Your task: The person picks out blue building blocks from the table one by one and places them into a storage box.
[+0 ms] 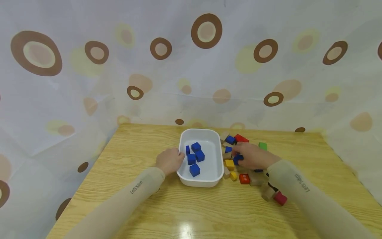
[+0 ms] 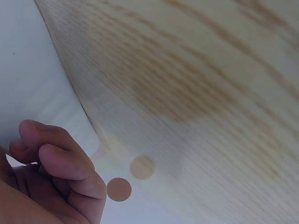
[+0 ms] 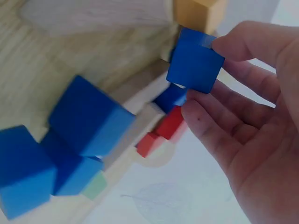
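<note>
A white plastic tray (image 1: 213, 159) stands on the table with several blue blocks (image 1: 195, 170) inside, toward its left half. My left hand (image 1: 170, 161) grips the tray's left rim. In the left wrist view its curled fingers (image 2: 65, 161) lie by the tray's outer wall (image 2: 37, 79). To the right of the tray, my right hand (image 1: 255, 156) reaches into a spread of mixed blocks. Its thumb and fingertips pinch a blue block (image 3: 194, 63). Other blue blocks (image 3: 88, 116) lie close by in the right wrist view.
Around the right hand lie natural wood blocks, a yellow block (image 1: 229, 164), a red block (image 1: 244, 179), a green block (image 1: 263, 146) and a dark pink block (image 1: 280, 198). A patterned white sheet (image 1: 185, 66) hangs behind the wooden table (image 1: 191, 212). My right forearm partly covers some blocks.
</note>
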A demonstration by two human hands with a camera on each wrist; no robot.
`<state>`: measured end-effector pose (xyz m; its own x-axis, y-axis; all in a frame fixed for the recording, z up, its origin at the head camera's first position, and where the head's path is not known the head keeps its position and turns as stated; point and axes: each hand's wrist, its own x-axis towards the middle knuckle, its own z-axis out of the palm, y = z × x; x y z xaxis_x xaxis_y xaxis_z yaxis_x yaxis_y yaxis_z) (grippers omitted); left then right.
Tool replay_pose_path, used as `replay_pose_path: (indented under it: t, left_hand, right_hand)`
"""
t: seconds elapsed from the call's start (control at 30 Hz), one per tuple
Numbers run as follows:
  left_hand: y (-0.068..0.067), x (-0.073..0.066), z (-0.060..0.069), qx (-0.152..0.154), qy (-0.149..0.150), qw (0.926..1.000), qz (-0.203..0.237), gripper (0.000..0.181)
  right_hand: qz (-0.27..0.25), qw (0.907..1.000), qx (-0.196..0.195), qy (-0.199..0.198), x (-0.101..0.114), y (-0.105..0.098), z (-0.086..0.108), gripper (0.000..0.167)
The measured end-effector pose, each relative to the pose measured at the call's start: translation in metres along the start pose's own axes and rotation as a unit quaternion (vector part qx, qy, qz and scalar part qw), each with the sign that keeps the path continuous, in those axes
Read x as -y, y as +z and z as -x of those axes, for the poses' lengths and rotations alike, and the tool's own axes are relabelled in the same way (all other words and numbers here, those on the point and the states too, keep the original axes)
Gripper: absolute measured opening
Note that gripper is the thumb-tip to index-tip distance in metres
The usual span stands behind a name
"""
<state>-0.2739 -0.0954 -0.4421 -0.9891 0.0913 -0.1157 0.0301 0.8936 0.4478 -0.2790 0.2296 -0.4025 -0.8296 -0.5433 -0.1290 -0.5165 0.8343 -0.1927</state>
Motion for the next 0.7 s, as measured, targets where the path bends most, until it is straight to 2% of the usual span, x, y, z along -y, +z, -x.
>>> replay_pose_path:
  t: [0.13,0.37,0.6,0.7]
  left_hand:
    - [0.000,0.000,0.001,0.002,-0.001,1.0000,0.002,0.035]
    - [0.001,0.000,0.000,0.003,-0.004,1.0000,-0.003,0.036]
    - [0.001,0.000,-0.001,0.003,-0.005,1.0000,0.001,0.036]
    - [0.001,0.001,-0.001,0.000,-0.002,1.0000,0.000,0.036]
  right_hand:
    - [0.002,0.9999,-0.008,-0.011,0.006,-0.010,0.003,0.027]
    - [0.003,0.9975,-0.049,-0.049,0.019,-0.026,-0.002,0.027]
    - [-0.006,0.9984,-0.047,-0.029,0.042,-0.041,-0.017,0.027]
    - [-0.006,0.9980,-0.052,-0.034,0.054,-0.046,-0.026,0.027]
